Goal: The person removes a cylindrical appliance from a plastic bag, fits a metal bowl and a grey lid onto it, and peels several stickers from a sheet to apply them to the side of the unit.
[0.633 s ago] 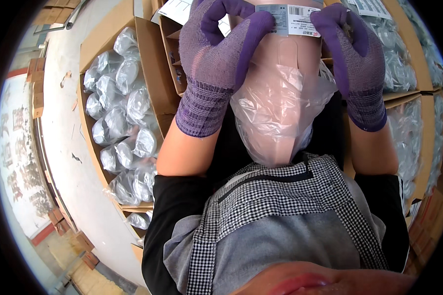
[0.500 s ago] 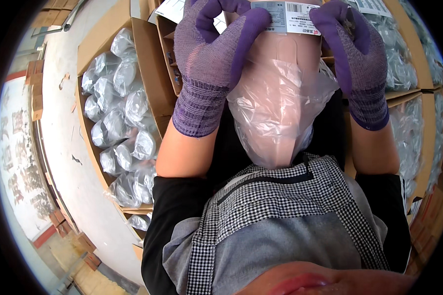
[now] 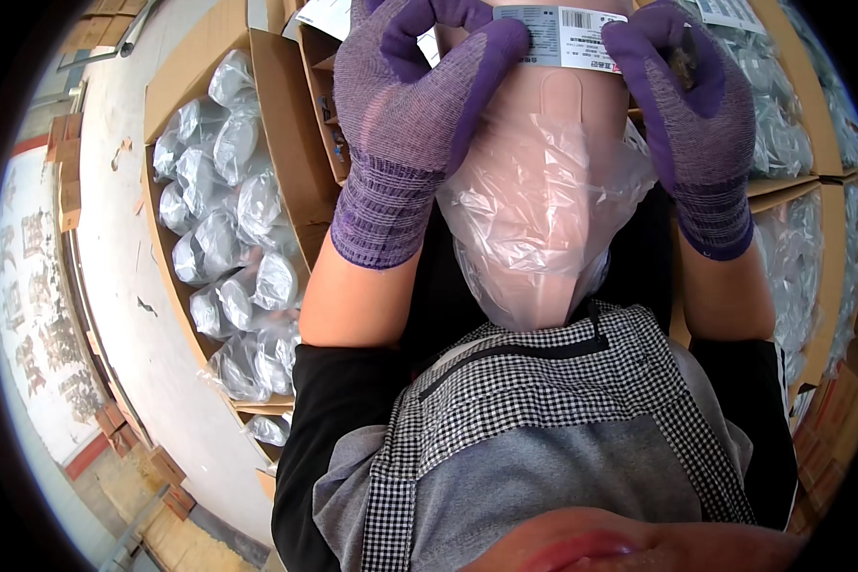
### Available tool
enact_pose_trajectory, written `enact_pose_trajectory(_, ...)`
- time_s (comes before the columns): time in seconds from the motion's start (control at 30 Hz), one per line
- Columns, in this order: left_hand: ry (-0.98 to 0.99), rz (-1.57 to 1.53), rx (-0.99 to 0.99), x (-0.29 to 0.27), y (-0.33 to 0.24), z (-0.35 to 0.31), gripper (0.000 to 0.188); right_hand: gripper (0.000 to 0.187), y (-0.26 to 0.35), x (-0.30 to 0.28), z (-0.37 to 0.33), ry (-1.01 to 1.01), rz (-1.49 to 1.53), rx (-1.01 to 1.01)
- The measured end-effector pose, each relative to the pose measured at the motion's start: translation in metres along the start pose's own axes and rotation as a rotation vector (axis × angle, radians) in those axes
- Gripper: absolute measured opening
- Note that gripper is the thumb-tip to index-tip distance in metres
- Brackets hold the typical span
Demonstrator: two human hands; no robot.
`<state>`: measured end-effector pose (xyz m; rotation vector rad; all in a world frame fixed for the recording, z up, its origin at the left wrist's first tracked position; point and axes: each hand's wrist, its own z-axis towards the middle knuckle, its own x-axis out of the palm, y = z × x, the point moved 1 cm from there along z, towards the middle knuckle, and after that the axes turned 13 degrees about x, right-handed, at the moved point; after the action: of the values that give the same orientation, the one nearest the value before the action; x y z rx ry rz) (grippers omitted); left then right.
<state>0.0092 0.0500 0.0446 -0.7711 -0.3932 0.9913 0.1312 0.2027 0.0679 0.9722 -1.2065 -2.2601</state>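
Note:
A smooth pale-pink rounded body [image 3: 596, 100], perhaps a jug, leans against my front; its exact kind I cannot tell. A crinkled clear plastic bag [image 3: 534, 214] covers its lower part. Across its upper part lies a grey and white printed label [image 3: 567, 38]. My left hand [image 3: 415, 95], in a purple glove, has its thumb at the label's left end, fingers curled. The thumb of my gloved right hand [image 3: 691, 95] presses the label's right end, fingers bent behind. The far end of the pink body runs out of the picture.
On my left stands an open cardboard carton [image 3: 286, 143] holding several bagged items [image 3: 219, 238]. More cartons [image 3: 834, 238] with bagged things line my right. A smaller divided box [image 3: 324, 105] sits beyond my left wrist. Pale floor [image 3: 114, 276] stretches along the far left.
My hands, the label and the pink body have shifted very slightly down in the picture. Both thumbs stay at the label's ends.

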Motion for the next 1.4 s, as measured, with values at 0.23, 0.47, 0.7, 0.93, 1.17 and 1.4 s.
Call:
enact_pose_trajectory(0.23, -0.01, -0.026, 0.028, 0.001, 0.004, -0.001, 0.014, 0.012, -0.008, 0.003, 0.0, -0.022, -0.008, 0.021)
enact_pose_trajectory(0.47, 0.015, 0.015, 0.036, -0.003, 0.008, -0.002, 0.013, 0.013, -0.008, 0.004, 0.002, -0.02, -0.036, -0.048)
enact_pose_trajectory(0.7, 0.031, 0.023, 0.021, -0.004, 0.012, 0.002, 0.014, 0.014, 0.005, -0.001, 0.005, 0.048, 0.028, 0.124)
enact_pose_trajectory(0.93, 0.054, 0.07, 0.073, -0.004, 0.012, 0.001, 0.015, 0.007, -0.017, 0.002, 0.008, 0.028, -0.131, -0.102)
enact_pose_trajectory(1.17, 0.049, 0.086, 0.099, -0.001, 0.015, 0.005, 0.014, 0.012, -0.056, -0.018, 0.009, 0.038, -0.285, -0.012)
enact_pose_trajectory(1.4, 0.034, -0.073, 0.169, -0.002, 0.005, 0.008, 0.013, 0.051, -0.018, -0.029, 0.015, 0.776, 0.946, 0.156)
